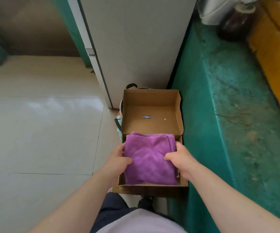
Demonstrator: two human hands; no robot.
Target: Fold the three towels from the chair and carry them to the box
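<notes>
A folded purple towel [150,158] sits in the near half of an open cardboard box [151,189] on the floor. My left hand [119,159] grips the towel's left side, thumb on top. My right hand [179,158] holds its right side, thumb on top and fingers down along the edge. The box's flipped-open lid [152,105] lies beyond the towel, with a small label stuck to it. Whether other towels lie beneath the purple one is hidden. The chair is out of view.
A green-painted wall and ledge [228,115] runs close along the box's right side. A white door [135,39] stands behind the box. Dark-handled items [119,121] peek out left of the lid. Pale tiled floor [43,132] spreads to the left.
</notes>
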